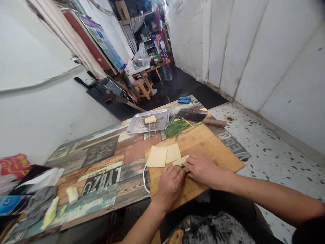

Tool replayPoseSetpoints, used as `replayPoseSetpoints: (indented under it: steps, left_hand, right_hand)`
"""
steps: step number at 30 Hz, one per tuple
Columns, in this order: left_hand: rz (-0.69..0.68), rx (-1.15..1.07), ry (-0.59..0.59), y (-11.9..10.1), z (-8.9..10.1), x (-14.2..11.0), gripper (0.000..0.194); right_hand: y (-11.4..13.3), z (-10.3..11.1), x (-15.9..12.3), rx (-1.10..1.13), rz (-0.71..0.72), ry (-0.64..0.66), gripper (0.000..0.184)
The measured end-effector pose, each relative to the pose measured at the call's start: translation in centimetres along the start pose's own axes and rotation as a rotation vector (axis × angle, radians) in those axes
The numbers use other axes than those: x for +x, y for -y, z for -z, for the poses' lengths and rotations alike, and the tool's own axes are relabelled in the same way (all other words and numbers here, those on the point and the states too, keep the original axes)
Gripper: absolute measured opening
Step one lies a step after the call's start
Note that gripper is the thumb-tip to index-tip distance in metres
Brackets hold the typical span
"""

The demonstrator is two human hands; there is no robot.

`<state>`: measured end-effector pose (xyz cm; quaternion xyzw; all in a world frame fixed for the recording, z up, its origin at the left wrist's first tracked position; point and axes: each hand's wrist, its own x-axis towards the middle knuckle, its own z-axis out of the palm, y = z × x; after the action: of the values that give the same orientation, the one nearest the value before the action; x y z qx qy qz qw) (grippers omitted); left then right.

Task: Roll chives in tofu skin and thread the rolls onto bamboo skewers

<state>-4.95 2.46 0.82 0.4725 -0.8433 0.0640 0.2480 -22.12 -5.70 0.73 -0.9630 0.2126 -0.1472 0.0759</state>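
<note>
Left hand (170, 185) and right hand (203, 169), fingers curled, both pinching one pale sheet (179, 160) at its near edge, greens (181, 166) between them; cutting board (220, 152) beneath; sheet probably light, soft, easily torn; best held near both ends, fingertips flat, pressure gentle.

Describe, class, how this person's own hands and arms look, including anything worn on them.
The left hand and right hand are ungloved, with no ring, watch or bracelet showing. The left forearm and right forearm are bare; a plain dark sleeve shows past the right elbow. No left sleeve is in view.
</note>
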Motion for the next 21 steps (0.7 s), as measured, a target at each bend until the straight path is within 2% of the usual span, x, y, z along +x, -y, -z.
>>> replayPoseSetpoints:
  steps: [3,5,10,14,19,21]
  left_hand:
    - [0.039,0.046,-0.095,-0.2,-0.2,-0.4,0.009]
    - [0.027,0.063,-0.133,-0.2,-0.4,-0.7,0.012]
    - [-0.019,0.044,-0.030,-0.1,-0.5,-1.0,0.020]
    - [0.017,0.007,-0.021,-0.2,-0.5,-0.8,0.018]
    - [0.096,-0.082,-0.043,-0.1,-0.5,-0.6,0.018]
    - [0.106,-0.100,-0.058,0.0,-0.5,-0.6,0.017]
  right_hand:
    - [-0.1,-0.9,-0.1,-0.014,-0.014,-0.017,0.025]
    - [-0.5,-1.1,0.1,0.008,0.040,-0.008,0.029]
    - [-0.9,-0.7,0.5,-0.041,0.108,-0.009,0.028]
    - [-0.7,-0.1,0.0,-0.122,0.119,-0.111,0.020]
    - [-1.0,0.4,-0.9,-0.175,0.397,-0.284,0.027]
    - [-1.0,0.1,-1.0,-0.189,0.411,-0.283,0.028]
